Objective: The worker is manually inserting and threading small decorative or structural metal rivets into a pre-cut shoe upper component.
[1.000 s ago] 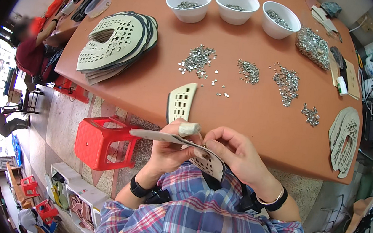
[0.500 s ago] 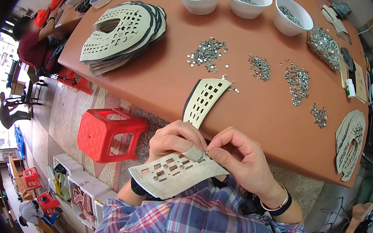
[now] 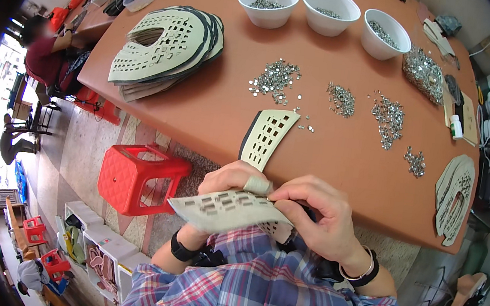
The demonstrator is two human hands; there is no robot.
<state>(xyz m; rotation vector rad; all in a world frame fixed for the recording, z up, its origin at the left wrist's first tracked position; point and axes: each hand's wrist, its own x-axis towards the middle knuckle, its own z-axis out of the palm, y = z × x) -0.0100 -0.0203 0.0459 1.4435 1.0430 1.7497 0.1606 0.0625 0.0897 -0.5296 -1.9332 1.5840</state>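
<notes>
My left hand (image 3: 232,177) is closed on a cream shoe upper (image 3: 220,209) punched with rectangular holes, bent over in front of my chest. A pale wrap covers one of its fingers. My right hand (image 3: 315,212) pinches at the upper's surface beside the left fingertips, where a tiny shiny stud (image 3: 269,198) shows between finger and thumb. Dark shiny studs sit in some holes of the upper. Beyond my hands, a perforated cream strip with a dark edge (image 3: 268,136) lies over the table's front edge; my fingers hide whether it joins the held part.
Loose silver studs lie in several heaps (image 3: 276,79) on the brown table (image 3: 200,118). Three white bowls (image 3: 266,17) of studs and a clear bag of studs (image 3: 423,73) stand behind. Stacked uppers (image 3: 166,47) are left, more (image 3: 454,198) right. A red stool (image 3: 133,179) stands left.
The held upper has tipped, so its face is seen more edge-on and its near edge has risen. Both hands stay together at the same spot on it.
</notes>
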